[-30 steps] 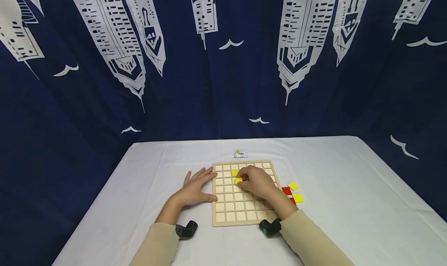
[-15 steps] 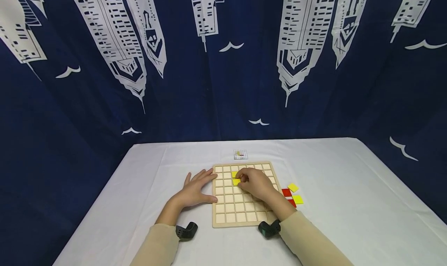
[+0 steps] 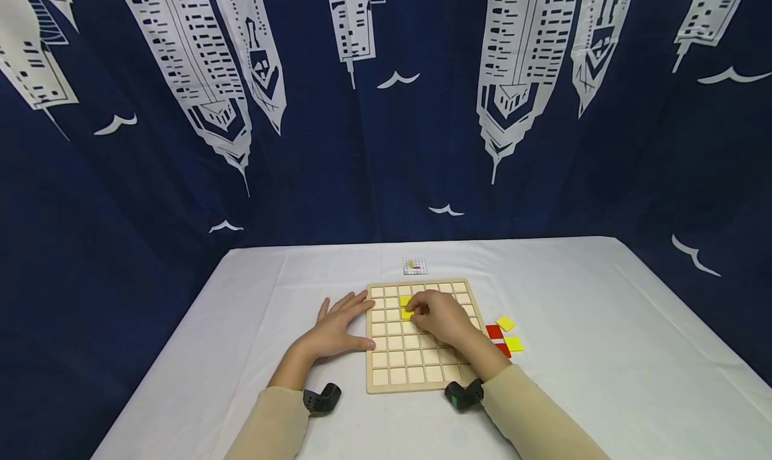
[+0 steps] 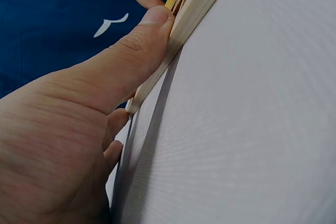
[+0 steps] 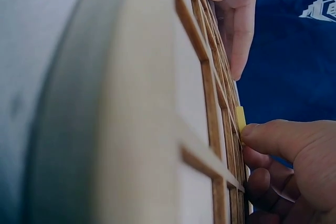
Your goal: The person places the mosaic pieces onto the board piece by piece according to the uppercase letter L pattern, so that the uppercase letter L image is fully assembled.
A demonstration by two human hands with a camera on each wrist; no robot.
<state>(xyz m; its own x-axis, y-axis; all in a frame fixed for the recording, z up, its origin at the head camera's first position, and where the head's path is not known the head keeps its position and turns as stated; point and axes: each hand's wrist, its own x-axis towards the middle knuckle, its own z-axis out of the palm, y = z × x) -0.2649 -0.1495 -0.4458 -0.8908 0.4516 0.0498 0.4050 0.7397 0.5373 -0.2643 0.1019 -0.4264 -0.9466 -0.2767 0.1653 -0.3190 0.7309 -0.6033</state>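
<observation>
Head view, and the action sits low in the frame, just below centre: the wooden grid board (image 3: 419,336) lies flat on the white desk (image 3: 573,312), with both hands on it. The left hand (image 3: 338,329) is spread flat at the board's left edge, fingers straight; the left wrist view shows its thumb (image 4: 137,51) pressed right against the wooden rim, bracing it. The right hand (image 3: 439,316) is curled over the upper middle of the board, fingertips pinching a yellow tile (image 3: 408,313) down at a cell, directly below another yellow tile (image 3: 405,301) already seated in the grid. From the right wrist view that yellow tile's edge (image 5: 240,119) pokes up just above the thumb, against the slats.

Compared with a second ago, the right hand has crept slightly up and left, and the tile under it shows less. It reads as being pushed home into its cell, though whether it is fully flush cannot be told.

Off to the right of the board, loose tiles wait on the desk: two yellow squares (image 3: 509,332) and a red pair (image 3: 496,333). A small pattern card (image 3: 415,266) lies just above the board. A navy curtain (image 3: 386,111) with white towers fills the top.
</observation>
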